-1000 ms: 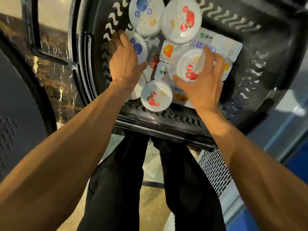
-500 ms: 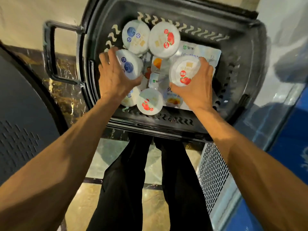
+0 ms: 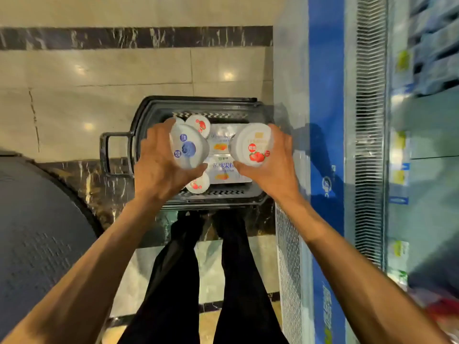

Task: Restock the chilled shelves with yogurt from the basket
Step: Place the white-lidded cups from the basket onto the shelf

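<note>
My left hand (image 3: 159, 165) grips a white yogurt cup with a blueberry lid (image 3: 188, 146), held above the dark basket (image 3: 139, 120) on the floor. My right hand (image 3: 275, 162) grips a white yogurt cup with a strawberry lid (image 3: 253, 145), also lifted over the basket. Inside the basket lie two strawberry cups (image 3: 200, 124) (image 3: 198, 183) and flat yogurt multipacks (image 3: 224, 170). The chilled shelves (image 3: 427, 120) stand at the right, blurred.
The basket's handle (image 3: 106, 150) sticks out to the left. A dark rounded object (image 3: 37, 232) fills the left side. The chiller's blue front panel (image 3: 325, 145) and grille (image 3: 370, 120) run down the right. My legs in black trousers (image 3: 198, 281) stand below the basket.
Both hands have lifted their yogurt cups up out of the basket. The view has risen, so the basket looks smaller and the chiller has come into sight at the right.
</note>
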